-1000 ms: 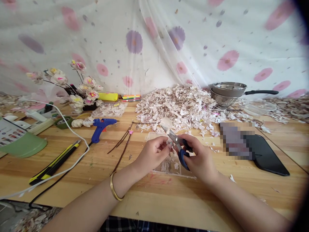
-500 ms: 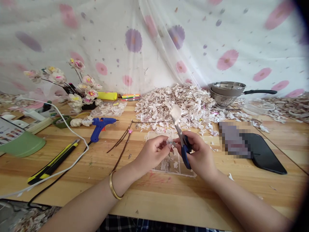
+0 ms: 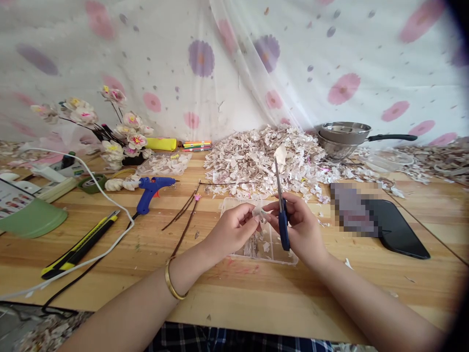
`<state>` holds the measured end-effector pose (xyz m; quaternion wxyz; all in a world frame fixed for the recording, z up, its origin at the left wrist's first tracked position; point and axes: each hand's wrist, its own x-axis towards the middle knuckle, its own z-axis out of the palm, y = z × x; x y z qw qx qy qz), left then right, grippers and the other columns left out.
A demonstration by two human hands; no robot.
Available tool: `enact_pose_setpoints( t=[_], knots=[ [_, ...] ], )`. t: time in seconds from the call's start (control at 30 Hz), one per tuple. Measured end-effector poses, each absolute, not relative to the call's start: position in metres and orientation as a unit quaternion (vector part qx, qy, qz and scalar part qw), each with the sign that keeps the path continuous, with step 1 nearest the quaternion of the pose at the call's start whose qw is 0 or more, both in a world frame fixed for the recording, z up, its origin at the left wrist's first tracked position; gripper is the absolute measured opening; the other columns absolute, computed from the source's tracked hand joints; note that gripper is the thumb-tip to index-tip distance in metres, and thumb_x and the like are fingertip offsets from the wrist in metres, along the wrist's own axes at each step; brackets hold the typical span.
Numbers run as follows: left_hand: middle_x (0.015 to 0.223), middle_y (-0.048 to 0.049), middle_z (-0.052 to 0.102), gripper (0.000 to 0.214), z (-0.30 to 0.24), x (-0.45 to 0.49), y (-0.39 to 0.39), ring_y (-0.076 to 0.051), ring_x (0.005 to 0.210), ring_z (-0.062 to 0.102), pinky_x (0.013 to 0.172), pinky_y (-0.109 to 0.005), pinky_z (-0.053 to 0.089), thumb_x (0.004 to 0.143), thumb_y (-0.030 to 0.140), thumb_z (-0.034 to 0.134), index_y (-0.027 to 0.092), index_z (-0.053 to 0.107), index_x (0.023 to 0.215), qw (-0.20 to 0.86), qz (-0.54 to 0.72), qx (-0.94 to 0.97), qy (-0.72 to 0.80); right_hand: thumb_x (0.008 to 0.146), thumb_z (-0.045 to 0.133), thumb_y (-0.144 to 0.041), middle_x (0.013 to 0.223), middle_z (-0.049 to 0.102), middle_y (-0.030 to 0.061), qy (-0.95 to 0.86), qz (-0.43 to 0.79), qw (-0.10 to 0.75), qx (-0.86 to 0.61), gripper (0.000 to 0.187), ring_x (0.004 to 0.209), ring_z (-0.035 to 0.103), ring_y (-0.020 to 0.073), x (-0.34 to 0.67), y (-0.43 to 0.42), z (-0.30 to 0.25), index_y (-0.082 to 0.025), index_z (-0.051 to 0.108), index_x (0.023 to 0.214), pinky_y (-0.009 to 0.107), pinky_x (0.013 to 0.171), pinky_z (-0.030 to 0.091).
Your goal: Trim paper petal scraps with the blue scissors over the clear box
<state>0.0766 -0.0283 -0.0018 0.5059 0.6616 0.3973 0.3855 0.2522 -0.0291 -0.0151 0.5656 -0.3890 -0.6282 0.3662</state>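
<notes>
My left hand pinches a small pale petal scrap between thumb and fingers. My right hand grips blue-handled scissors; their blades point straight up with a white scrap stuck at the tip. Fingertips of my right hand also touch the petal scrap. Both hands hover over a clear plastic tray holding several small pieces on the wooden table.
A large heap of pale petal scraps lies behind the tray. Brown stems, a blue glue gun, a yellow-black utility knife, cables and paper flowers sit left. A black tablet and metal pans sit right.
The scissors have swung from pointing left and up to pointing straight up, carrying the white scrap on the tip. My left hand stays pinched on the petal scrap.
</notes>
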Motion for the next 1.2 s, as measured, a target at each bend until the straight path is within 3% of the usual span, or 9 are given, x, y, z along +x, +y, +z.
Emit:
enact_pose_setpoints(
  t=[0.3, 0.47, 0.57, 0.77, 0.93, 1.03, 1.1, 1.2],
  knots=[
    [0.081, -0.0032, 0.064, 0.018, -0.005, 0.078, -0.029, -0.016, 0.075, 0.063, 0.069, -0.028, 0.051, 0.09, 0.034, 0.055, 0.017, 0.06, 0.09, 0.528, 0.391, 0.643, 0.395, 0.08, 0.072, -0.025, 0.096, 0.076, 0.0066, -0.644, 0.352, 0.56, -0.384, 0.037, 0.086, 0.073, 0.0202, 0.252, -0.031, -0.017, -0.025, 0.054, 0.111, 0.033, 0.073, 0.058],
    [0.073, -0.0014, 0.062, 0.019, 0.002, 0.079, -0.03, -0.014, 0.069, 0.059, 0.064, -0.026, 0.046, 0.088, 0.035, 0.056, 0.016, 0.06, 0.085, 0.538, 0.393, 0.635, 0.391, 0.078, 0.074, -0.03, 0.092, 0.076, 0.006, -0.616, 0.387, 0.571, -0.381, 0.036, 0.085, 0.073, 0.0205, 0.25, -0.03, -0.016, -0.025, 0.054, 0.108, 0.034, 0.074, 0.058],
    [0.069, -0.0004, 0.061, 0.019, 0.006, 0.078, -0.03, -0.013, 0.066, 0.056, 0.063, -0.025, 0.045, 0.088, 0.033, 0.055, 0.016, 0.06, 0.081, 0.547, 0.406, 0.627, 0.379, 0.073, 0.079, -0.036, 0.087, 0.075, 0.0041, -0.574, 0.445, 0.571, -0.383, 0.042, 0.075, 0.071, 0.0192, 0.249, -0.028, -0.011, -0.024, 0.054, 0.106, 0.032, 0.066, 0.057],
    [0.069, -0.0003, 0.062, 0.019, 0.007, 0.075, -0.027, -0.011, 0.064, 0.055, 0.061, -0.023, 0.045, 0.087, 0.032, 0.058, 0.015, 0.065, 0.082, 0.565, 0.431, 0.611, 0.349, 0.067, 0.082, -0.043, 0.07, 0.065, -0.0036, -0.506, 0.549, 0.531, -0.401, 0.049, 0.051, 0.058, 0.0116, 0.249, -0.028, 0.001, -0.023, 0.055, 0.103, 0.024, 0.045, 0.045],
    [0.07, -0.0007, 0.065, 0.022, 0.014, 0.065, -0.025, -0.01, 0.064, 0.057, 0.061, -0.022, 0.046, 0.089, 0.032, 0.059, 0.015, 0.065, 0.076, 0.504, 0.486, 0.622, 0.35, 0.071, 0.079, -0.049, 0.056, 0.048, -0.0093, -0.492, 0.57, 0.533, -0.386, 0.044, 0.043, 0.041, 0.0076, 0.245, -0.033, 0.004, -0.023, 0.056, 0.099, 0.021, 0.04, 0.034],
    [0.069, 0.0001, 0.065, 0.019, 0.025, 0.055, -0.021, -0.009, 0.062, 0.057, 0.06, -0.021, 0.046, 0.089, 0.031, 0.061, 0.016, 0.066, 0.078, 0.449, 0.544, 0.609, 0.361, 0.071, 0.078, -0.048, 0.054, 0.044, -0.0094, -0.546, 0.559, 0.498, -0.376, 0.041, 0.041, 0.037, 0.0074, 0.251, -0.033, 0.007, -0.023, 0.058, 0.096, 0.021, 0.039, 0.03],
    [0.069, 0.0005, 0.065, 0.017, 0.032, 0.046, -0.017, -0.01, 0.062, 0.057, 0.06, -0.021, 0.047, 0.088, 0.032, 0.063, 0.017, 0.068, 0.081, 0.407, 0.598, 0.589, 0.361, 0.071, 0.079, -0.043, 0.057, 0.049, -0.0071, -0.61, 0.532, 0.447, -0.38, 0.038, 0.045, 0.042, 0.0087, 0.262, -0.029, 0.011, -0.022, 0.061, 0.096, 0.022, 0.042, 0.032],
    [0.068, 0.0003, 0.065, 0.017, 0.038, 0.035, -0.008, -0.01, 0.061, 0.056, 0.059, -0.022, 0.046, 0.086, 0.034, 0.064, 0.017, 0.068, 0.082, 0.347, 0.665, 0.548, 0.37, 0.072, 0.077, -0.037, 0.065, 0.059, -0.0027, -0.735, 0.463, 0.295, -0.399, 0.029, 0.053, 0.05, 0.0123, 0.284, -0.018, 0.017, -0.021, 0.067, 0.094, 0.025, 0.049, 0.038]
  ],
)
